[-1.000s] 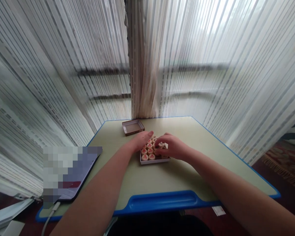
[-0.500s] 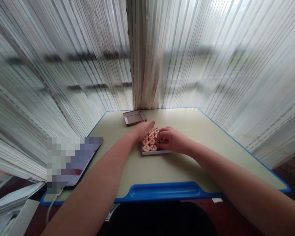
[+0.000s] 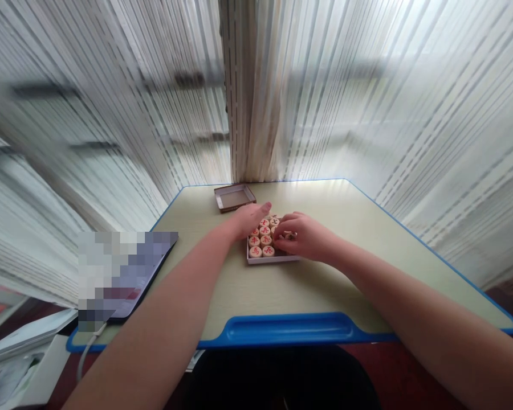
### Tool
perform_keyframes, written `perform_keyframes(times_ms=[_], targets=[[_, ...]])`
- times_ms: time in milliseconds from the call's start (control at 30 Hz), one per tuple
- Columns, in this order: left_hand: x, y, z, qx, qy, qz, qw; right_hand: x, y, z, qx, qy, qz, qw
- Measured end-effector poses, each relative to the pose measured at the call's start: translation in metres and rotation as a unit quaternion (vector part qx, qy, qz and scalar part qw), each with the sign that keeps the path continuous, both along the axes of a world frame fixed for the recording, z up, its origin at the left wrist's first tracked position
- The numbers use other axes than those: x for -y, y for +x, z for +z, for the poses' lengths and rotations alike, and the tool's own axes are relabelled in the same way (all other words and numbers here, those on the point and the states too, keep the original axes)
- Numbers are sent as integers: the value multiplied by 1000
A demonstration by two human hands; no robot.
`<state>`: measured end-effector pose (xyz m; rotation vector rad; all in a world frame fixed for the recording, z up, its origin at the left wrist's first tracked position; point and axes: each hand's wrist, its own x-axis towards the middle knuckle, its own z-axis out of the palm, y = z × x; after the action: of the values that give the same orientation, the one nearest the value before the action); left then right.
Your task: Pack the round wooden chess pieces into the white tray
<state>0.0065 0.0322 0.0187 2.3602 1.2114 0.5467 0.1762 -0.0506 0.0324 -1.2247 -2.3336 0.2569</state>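
A shallow white box (image 3: 273, 260) on the table holds round wooden Chinese chess pieces (image 3: 265, 241) in rows, the nearer left ones with red characters. My left hand (image 3: 251, 220) lies against the box's far left side, fingers out and thumb raised, gripping nothing that I can see. Over the right part of the box, my right hand (image 3: 302, 234) has its thumb and fingers curled down around a chess piece. The hand hides most of that piece and the pieces behind it.
An open box lid (image 3: 235, 199) lies at the back left of the table. At the left edge is a partly blurred tablet-like device (image 3: 147, 285) with a white cable (image 3: 83, 356). A blue tray groove (image 3: 288, 329) runs along the front edge. Striped curtains (image 3: 256, 102) hang behind.
The view has tilted slightly, so the table sits a little higher in the picture. My right fingers have shifted slightly over the pieces; my left hand stays beside the box.
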Motion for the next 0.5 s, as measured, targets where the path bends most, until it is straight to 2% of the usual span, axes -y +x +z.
perform_keyframes(times_ms=[233, 500], targets=[[0, 0, 0, 0, 4, -2, 1000, -2, -1, -4, 9, 4, 12, 1000], [-5, -2, -6, 10, -12, -18, 1000, 0, 2, 0, 6, 18, -12, 1000]])
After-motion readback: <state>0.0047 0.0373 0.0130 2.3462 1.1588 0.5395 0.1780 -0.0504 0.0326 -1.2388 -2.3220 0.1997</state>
